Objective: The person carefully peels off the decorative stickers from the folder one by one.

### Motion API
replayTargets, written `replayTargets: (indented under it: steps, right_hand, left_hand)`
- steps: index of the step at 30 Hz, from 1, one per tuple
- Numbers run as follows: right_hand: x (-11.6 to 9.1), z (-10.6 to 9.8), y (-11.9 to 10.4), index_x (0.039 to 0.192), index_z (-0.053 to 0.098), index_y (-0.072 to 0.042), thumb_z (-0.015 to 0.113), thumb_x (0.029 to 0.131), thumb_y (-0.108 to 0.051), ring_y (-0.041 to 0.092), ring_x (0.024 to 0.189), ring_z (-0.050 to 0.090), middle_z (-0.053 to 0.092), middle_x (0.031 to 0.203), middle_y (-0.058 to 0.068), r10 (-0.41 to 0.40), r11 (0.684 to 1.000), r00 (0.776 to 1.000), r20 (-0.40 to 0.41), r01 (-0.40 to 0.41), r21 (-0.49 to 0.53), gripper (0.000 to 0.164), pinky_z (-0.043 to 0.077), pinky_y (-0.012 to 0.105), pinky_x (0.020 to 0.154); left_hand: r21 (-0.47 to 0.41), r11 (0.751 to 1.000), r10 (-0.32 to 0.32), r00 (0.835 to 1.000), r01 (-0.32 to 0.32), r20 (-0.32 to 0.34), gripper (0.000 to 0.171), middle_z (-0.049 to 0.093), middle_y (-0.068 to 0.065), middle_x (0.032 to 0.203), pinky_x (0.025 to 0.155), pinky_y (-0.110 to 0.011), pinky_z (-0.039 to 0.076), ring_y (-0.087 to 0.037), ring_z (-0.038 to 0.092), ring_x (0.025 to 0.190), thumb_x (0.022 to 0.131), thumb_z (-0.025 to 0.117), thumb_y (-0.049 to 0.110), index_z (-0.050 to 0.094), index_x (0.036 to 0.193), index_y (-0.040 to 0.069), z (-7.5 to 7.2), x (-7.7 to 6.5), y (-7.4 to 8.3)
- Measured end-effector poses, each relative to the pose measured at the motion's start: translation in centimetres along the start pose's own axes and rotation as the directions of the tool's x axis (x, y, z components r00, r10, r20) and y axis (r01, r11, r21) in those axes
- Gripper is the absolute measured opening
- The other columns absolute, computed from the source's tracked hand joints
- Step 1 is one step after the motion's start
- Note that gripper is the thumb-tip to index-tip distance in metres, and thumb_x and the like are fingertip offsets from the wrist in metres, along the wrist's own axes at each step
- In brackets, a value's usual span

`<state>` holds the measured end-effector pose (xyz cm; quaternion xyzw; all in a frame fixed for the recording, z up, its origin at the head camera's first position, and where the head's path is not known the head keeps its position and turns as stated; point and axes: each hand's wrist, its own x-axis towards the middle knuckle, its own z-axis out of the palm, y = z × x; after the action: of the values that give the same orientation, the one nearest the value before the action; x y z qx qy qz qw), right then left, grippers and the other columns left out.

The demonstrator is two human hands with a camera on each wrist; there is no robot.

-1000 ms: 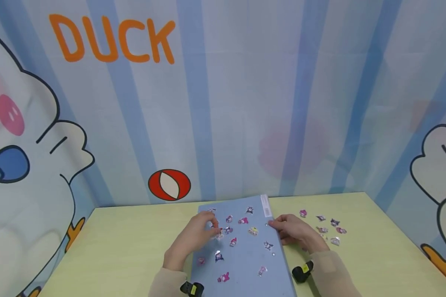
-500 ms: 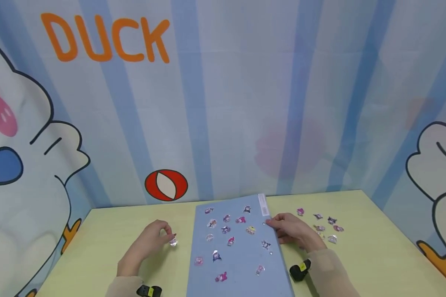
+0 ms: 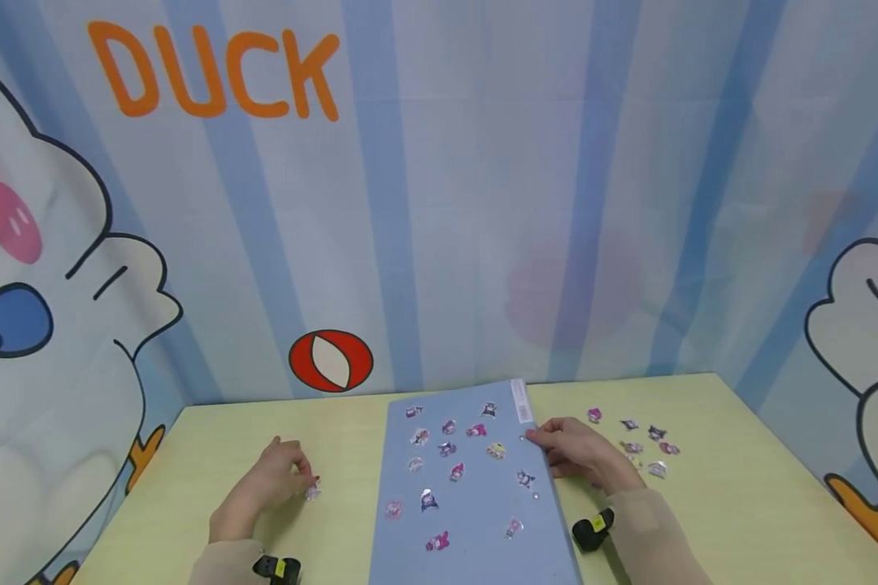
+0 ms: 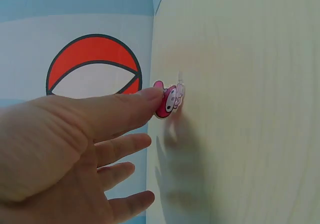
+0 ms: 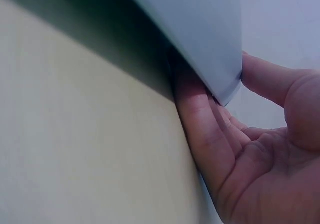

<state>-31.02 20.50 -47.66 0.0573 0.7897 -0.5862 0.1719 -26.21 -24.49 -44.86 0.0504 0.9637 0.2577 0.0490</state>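
My left hand (image 3: pixel 267 483) is over the table to the left of a blue folder (image 3: pixel 475 512). Between thumb and forefinger it pinches a small sticker (image 4: pixel 166 103) with a pink hooded character, close to the tabletop; whether it touches the wood I cannot tell. A paler printed part shows behind it. The other fingers of that hand stay loosely extended. My right hand (image 3: pixel 585 455) grips the folder's right edge, thumb on top and fingers underneath. In the right wrist view that folder edge (image 5: pixel 205 39) stands raised off the table.
Several character stickers (image 3: pixel 428 500) lie scattered over the folder, which has a white label (image 3: pixel 521 402) at its upper right. More stickers (image 3: pixel 656 433) lie on the pale yellow table (image 3: pixel 761 520) to the right. A printed curtain (image 3: pixel 468 203) hangs behind the table.
My left hand has moved left from above the folder to the bare tabletop, carrying the sticker, and has dropped a little lower. My right hand keeps its grip on the folder edge.
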Motion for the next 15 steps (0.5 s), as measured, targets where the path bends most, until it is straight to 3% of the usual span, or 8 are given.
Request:
replayTargets:
  steps: [7, 12, 15]
  right_hand:
    - [-0.19, 0.0, 0.11, 0.108, 0.058, -0.001, 0.069, 0.091, -0.039, 0.024, 0.075, 0.064, 0.067, 0.092, 0.014, -0.022, 1.0, 1.0, -0.003, 0.022, -0.011, 0.043, 0.054, 0.03, 0.062]
    - [-0.15, 0.02, 0.11, 0.108, 0.058, -0.002, 0.067, 0.092, -0.038, 0.024, 0.074, 0.064, 0.067, 0.091, 0.013, -0.018, 1.0, 1.0, -0.003, 0.018, -0.008, 0.041, 0.054, 0.03, 0.061]
    - [-0.1, 0.04, 0.09, 0.108, 0.058, -0.002, 0.067, 0.092, -0.038, 0.023, 0.074, 0.063, 0.067, 0.091, 0.014, -0.015, 1.0, 1.0, -0.003, 0.015, -0.005, 0.041, 0.053, 0.03, 0.06]
  left_hand:
    - [0.057, 0.997, -0.05, 0.999, 0.05, -0.004, 0.02, 0.043, -0.04, 0.134, 0.107, -0.068, 0.017, -0.061, 0.011, 0.135, 0.085, 0.074, 0.006, 0.059, 0.071, 0.008, 0.05, 0.0, -0.22]
    - [0.079, 0.996, -0.047, 0.999, 0.048, -0.02, 0.02, 0.037, -0.044, 0.136, 0.108, -0.067, 0.015, -0.064, 0.009, 0.134, 0.084, 0.074, 0.004, 0.06, 0.07, 0.007, 0.09, -0.02, -0.22]
    - [0.085, 0.995, -0.043, 0.999, 0.045, -0.027, 0.021, 0.04, -0.043, 0.133, 0.108, -0.067, 0.016, -0.063, 0.009, 0.134, 0.084, 0.075, 0.004, 0.059, 0.07, 0.007, 0.13, 0.01, -0.27]
